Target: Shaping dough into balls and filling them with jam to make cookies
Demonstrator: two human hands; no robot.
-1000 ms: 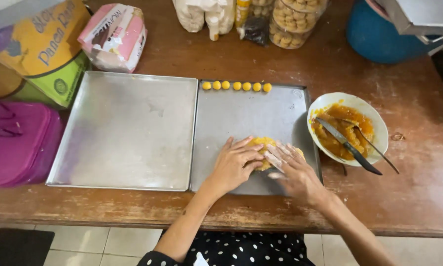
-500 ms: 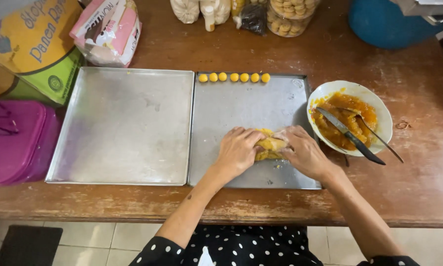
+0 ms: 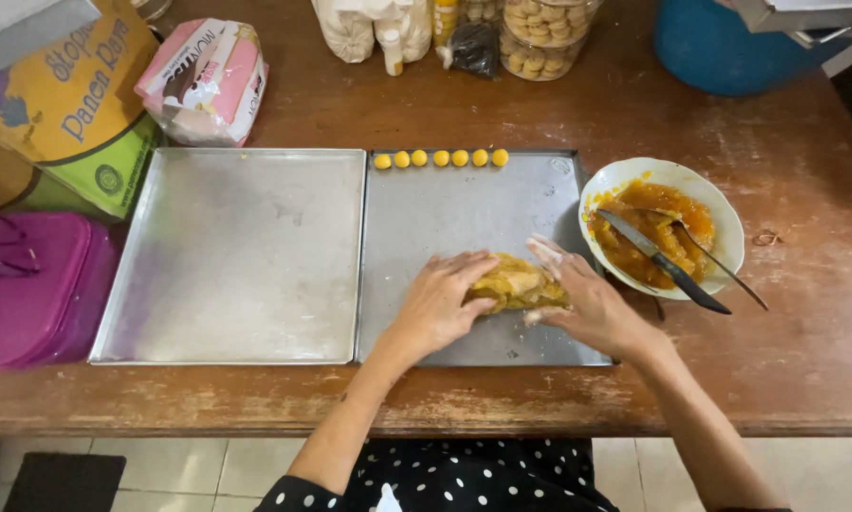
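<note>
A lump of yellow dough (image 3: 516,284) lies on the right metal tray (image 3: 464,218), near its front edge. My left hand (image 3: 440,303) presses on the dough from the left, fingers curled over it. My right hand (image 3: 587,299) holds it from the right, fingers floury and spread along its side. Several small yellow dough balls (image 3: 440,158) sit in a row along the tray's far edge.
An empty metal tray (image 3: 236,256) lies to the left. A white bowl (image 3: 720,213) of orange filling with a knife and a spoon stands at the right. A pink box (image 3: 27,284), a printed box, a flour bag (image 3: 208,81), jars and a blue tub line the table's far side and left end.
Both hands have stayed on the dough and shifted it slightly; the right hand's fingers now spread more along its side. The camera view has tilted a little.
</note>
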